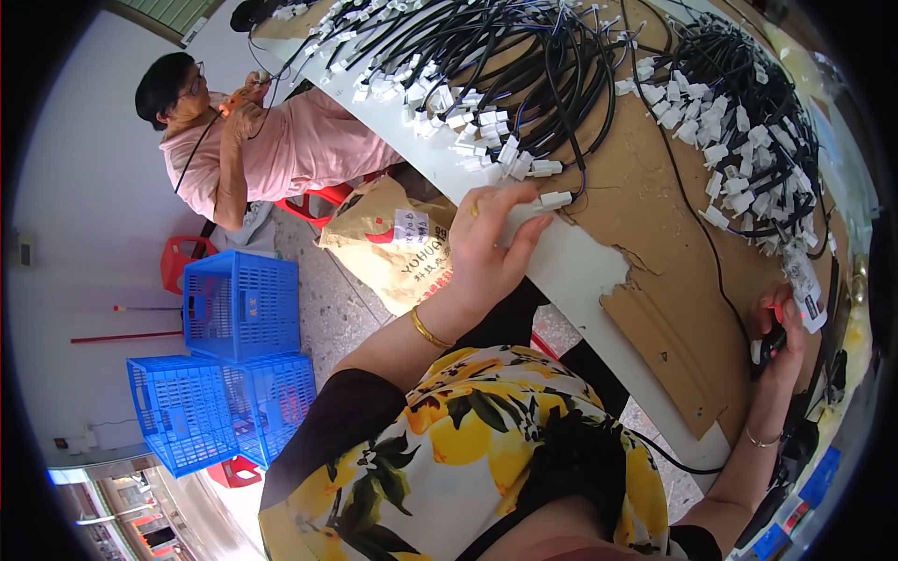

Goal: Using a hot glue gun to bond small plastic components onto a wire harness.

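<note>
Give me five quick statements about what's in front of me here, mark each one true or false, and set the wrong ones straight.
1. The left hand has its fingertips at a white connector. True.
2. The plastic crates at the left are green. False: they are blue.
3. A gold-coloured bangle sits on the left wrist. True.
4. The right hand is beside the crates. False: it is at a small dark object on the right side of the picture.
5. The co-worker wears a black top. False: the top is pink.
</note>
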Tool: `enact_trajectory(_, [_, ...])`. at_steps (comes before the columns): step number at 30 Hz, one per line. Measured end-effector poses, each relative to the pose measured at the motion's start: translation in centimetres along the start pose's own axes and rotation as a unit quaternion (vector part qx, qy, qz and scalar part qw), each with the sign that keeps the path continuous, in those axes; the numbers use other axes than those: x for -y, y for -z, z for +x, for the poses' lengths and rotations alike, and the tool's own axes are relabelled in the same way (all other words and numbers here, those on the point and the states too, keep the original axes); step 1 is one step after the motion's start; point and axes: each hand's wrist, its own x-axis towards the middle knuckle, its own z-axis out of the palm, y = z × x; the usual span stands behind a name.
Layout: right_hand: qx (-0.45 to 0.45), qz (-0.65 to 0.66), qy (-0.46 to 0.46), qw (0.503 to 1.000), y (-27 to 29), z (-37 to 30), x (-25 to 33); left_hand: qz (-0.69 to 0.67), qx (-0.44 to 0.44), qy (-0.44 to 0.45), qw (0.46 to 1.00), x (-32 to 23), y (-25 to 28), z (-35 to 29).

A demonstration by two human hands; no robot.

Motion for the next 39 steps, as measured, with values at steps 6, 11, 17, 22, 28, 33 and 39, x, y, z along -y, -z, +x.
enact_trajectory(6, [-0.013,-0.006,0.001,1.0,0.0,-0.2,0.2,-0.057,0.088,-0.165,0.981,-2.9,-0.3,-2.1])
enact_trajectory(11, [-0.058,-0.001,-0.004,0.998,1.2,-0.2,0.0,-0.171,0.245,-0.34,0.892,-6.6,-1.5,-2.1])
enact_trajectory(17, [-0.013,0.015,0.012,1.0,2.2,1.1,-0.1,-0.132,0.182,-0.396,0.89,-8.6,-2.9,0.3])
enact_trajectory(22, [-0.069,0.037,0.002,0.997,2.1,1.1,-0.1,-0.042,0.17,-0.451,0.875,-9.5,-4.4,5.6])
enact_trajectory(28, [-0.057,0.032,0.011,0.998,2.2,1.0,0.5,-0.011,0.197,-0.32,0.927,-6.5,-11.3,13.6])
enact_trajectory(33, [-0.046,0.064,0.05,0.996,2.7,1.7,0.1,-0.033,0.217,-0.033,0.975,-1.9,-16.8,17.8])
enact_trajectory(39, [-0.058,0.102,0.057,0.991,4.1,2.0,-0.2,-0.058,0.223,0.062,0.971,-5.5,-21.6,18.7])
